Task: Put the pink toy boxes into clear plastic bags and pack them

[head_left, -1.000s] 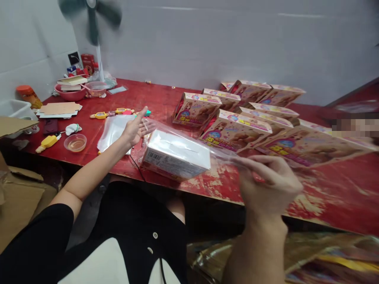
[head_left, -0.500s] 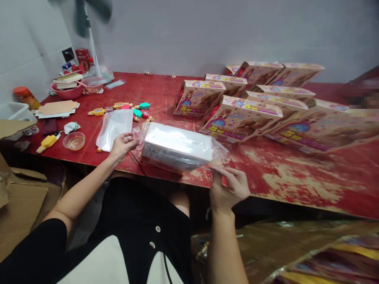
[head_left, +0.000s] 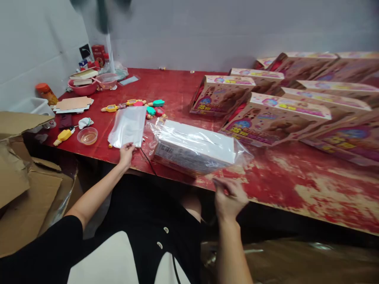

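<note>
A white box in a clear plastic bag [head_left: 198, 144] lies on the red table, with loose film sticking out at both ends. My left hand [head_left: 126, 155] is at the near edge of a stack of flat clear plastic bags [head_left: 130, 124], fingertips pinched on that edge. Below the box's right end, at the table's front edge, my right hand [head_left: 230, 197] is closed with curled fingers. It is slightly blurred and apart from the wrapped box, and nothing shows in it.
Several printed toy boxes [head_left: 275, 118] stand at the right. Small yellow and green toys [head_left: 156, 103] lie behind the bags. A shallow plastic cup [head_left: 87, 136], a white cloth-like bundle [head_left: 85, 122] and a pink basin [head_left: 83, 89] are at left. Cardboard [head_left: 32, 197] fills the lower left.
Both hands have let go of the bagged box's ends. My left hand has moved to the stack of plastic bags; my right hand has drawn back from the box. The view has shifted left.
</note>
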Available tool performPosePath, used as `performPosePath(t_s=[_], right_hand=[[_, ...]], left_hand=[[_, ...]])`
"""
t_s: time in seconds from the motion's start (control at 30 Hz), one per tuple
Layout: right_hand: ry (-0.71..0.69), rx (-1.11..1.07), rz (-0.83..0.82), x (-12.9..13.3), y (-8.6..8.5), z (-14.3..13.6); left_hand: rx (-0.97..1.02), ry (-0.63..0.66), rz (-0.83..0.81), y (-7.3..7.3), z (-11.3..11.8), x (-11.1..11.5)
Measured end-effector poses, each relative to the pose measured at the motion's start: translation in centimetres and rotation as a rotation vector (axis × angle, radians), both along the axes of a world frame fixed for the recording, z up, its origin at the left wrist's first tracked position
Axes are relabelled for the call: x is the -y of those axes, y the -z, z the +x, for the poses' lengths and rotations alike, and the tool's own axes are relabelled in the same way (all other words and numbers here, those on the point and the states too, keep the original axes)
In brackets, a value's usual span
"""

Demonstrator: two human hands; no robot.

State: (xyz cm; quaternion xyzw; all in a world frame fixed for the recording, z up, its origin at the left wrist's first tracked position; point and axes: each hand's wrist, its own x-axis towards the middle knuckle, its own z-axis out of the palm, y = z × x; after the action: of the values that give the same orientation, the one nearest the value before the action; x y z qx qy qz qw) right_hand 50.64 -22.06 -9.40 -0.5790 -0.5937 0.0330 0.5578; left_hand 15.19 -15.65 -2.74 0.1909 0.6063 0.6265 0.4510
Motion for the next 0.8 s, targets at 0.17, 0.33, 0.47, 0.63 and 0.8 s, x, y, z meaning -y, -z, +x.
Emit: performPosePath(t_s=[0.17, 0.33, 0.47, 0.63, 0.8], right_hand=[[0.198, 0.338, -0.288, 6.2, 0.5, 2.8], [0.348, 0.163, 0.154, 6.0, -9.8, 0.1], [0.100, -0.115, 0.108, -0.2, -12.8, -5.6], [0.238, -0.310, 0.045, -5.1, -9.0, -10.1], [0.055, -0.335, 0.082, -4.6, -6.3, -8.2]], left_hand=[[-0.485, -0.163, 0.446, -4.5, -1.8, 1.5], [-0.853, 0.099, 0.985, -12.7, 2.0, 1.3], [-0.863, 0.439, 0.788, -11.7, 6.6, -2.8], [-0.609, 0.528, 0.489, -5.6, 8.8, -6.4], [-0.521, 0.554, 0.578, -4.5, 7.1, -5.6]])
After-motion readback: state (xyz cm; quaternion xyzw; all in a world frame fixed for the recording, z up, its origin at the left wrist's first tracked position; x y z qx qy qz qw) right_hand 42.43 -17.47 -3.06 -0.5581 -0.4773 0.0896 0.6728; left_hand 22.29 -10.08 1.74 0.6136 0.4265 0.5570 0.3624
